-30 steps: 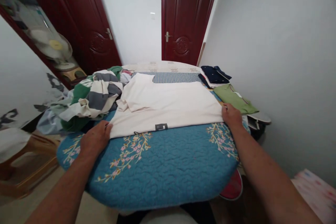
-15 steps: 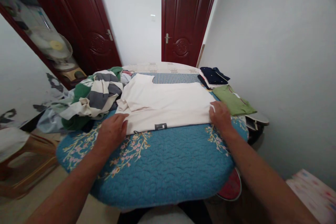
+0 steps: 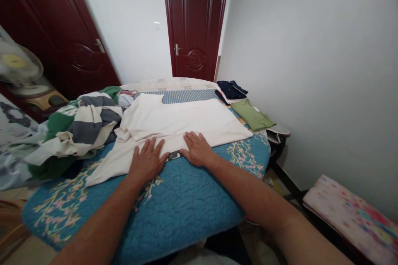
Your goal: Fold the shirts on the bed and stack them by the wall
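A cream-white shirt (image 3: 183, 118) lies spread over the blue quilted table cover (image 3: 186, 203), its near part folded over along the front edge. My left hand (image 3: 147, 159) rests flat on the fold with its fingers spread. Close to its right, my right hand (image 3: 196, 149) also lies flat, pressing on the cloth near the folded edge. Between the two hands a small dark printed patch (image 3: 174, 155) shows. One sleeve of the shirt extends toward the lower left, past my left hand.
A heap of rumpled clothes (image 3: 87, 122), with green, grey and cream pieces, covers the table's left side. At the back right lie a folded green garment (image 3: 253, 114) and folded navy clothes (image 3: 231, 91). A floral-patterned pad (image 3: 351, 211) sits low at the right, by the wall.
Both hands have let go of the shirt's side edges and moved inward, now flat near the middle of the fold. The sleeve at left now spreads outward. My view has turned right.
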Motion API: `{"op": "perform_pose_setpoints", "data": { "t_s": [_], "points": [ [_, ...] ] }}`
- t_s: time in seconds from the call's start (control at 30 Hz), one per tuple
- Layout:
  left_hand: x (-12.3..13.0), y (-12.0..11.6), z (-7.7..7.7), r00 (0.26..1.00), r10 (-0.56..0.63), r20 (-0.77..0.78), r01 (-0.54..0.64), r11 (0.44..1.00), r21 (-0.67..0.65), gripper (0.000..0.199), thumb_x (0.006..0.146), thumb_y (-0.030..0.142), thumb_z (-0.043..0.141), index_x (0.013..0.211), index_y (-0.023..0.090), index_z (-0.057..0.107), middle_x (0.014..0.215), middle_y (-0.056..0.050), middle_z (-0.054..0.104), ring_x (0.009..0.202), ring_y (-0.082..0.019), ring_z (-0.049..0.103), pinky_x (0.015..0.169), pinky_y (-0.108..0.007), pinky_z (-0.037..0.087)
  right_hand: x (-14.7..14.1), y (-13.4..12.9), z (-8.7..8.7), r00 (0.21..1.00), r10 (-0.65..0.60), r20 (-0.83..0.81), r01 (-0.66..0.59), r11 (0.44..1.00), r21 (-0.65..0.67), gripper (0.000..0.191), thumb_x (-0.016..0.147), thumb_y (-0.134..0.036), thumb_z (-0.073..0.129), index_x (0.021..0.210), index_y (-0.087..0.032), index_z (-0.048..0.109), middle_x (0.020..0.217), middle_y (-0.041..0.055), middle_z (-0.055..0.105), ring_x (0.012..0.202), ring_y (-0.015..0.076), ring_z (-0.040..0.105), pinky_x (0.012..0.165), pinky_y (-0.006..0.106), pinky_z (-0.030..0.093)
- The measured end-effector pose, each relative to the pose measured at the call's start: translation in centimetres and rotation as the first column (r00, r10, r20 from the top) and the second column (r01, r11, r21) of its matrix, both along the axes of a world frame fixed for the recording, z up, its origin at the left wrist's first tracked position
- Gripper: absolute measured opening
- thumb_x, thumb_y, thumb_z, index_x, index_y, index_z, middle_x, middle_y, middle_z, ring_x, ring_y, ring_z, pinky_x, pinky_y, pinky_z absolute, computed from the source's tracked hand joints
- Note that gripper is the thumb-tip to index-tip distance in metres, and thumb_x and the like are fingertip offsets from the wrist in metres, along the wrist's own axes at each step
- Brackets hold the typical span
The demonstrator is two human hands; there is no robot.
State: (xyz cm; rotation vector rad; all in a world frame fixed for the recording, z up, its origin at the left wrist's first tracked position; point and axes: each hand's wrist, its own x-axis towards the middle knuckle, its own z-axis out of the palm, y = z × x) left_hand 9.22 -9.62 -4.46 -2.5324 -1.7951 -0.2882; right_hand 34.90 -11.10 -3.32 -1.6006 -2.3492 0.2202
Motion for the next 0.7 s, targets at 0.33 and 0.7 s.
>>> {"op": "perform_pose_setpoints", "data": {
  "t_s": [0.33, 0.7],
  "points": [
    [0.0, -0.2, 0.0, 0.995, 0.104, -0.013, -0.104, 0.994, -0.013, 0.085, 0.103, 0.072, 0.033, 0.168, 0.018, 0.044, 0.177, -0.026, 0.032, 0.166, -0.046, 0.024, 0.124, -0.081, 0.018, 10.1, 1.5, -0.5, 0.907, -0.414, 0.075, 0.418, 0.907, -0.046, 0.081, 0.109, -0.063, 0.035, 0.171, -0.011, 0.036, 0.179, 0.0204, 0.026, 0.167, 0.0387, 0.020, 0.133, 0.066, 0.009],
    [0.0, -0.4, 0.8, 0.992, 0.123, -0.002, -0.123, 0.992, 0.020, 0.071, 0.106, 0.062, 0.037, 0.161, 0.020, 0.053, 0.172, -0.025, 0.042, 0.161, -0.046, 0.033, 0.122, -0.079, 0.027, 21.8, 1.7, -0.4, 0.610, -0.755, -0.239, 0.792, 0.577, 0.200, 0.051, 0.098, -0.021, 0.039, 0.134, -0.005, 0.070, 0.132, 0.0245, 0.072, 0.130, 0.0323, 0.060, 0.117, 0.044, 0.041]
  ]
}}
